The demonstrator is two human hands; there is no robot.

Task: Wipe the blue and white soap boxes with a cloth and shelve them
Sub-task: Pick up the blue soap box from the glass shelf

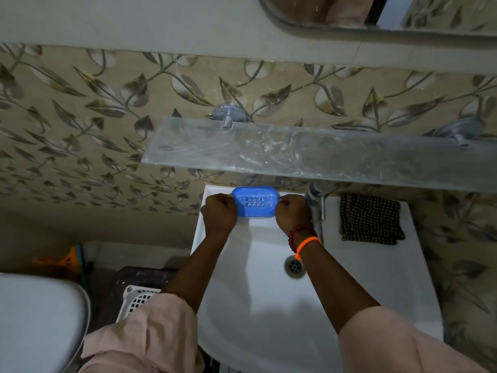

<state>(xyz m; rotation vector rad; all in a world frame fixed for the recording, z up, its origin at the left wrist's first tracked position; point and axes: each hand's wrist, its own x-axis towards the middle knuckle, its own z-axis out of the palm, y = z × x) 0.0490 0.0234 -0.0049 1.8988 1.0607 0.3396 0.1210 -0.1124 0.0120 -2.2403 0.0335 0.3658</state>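
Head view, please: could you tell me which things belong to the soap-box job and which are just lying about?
Job:
blue soap box, gripped at its ends by the left hand and right hand
checked cloth on the sink rim
glass shelf

Lying about:
sink
tap
white basket
mirror

The oval blue plastic soap box [255,201] lies flat on my sink's back ledge. My folded dark checked cloth [370,218] lies well apart, rightward.
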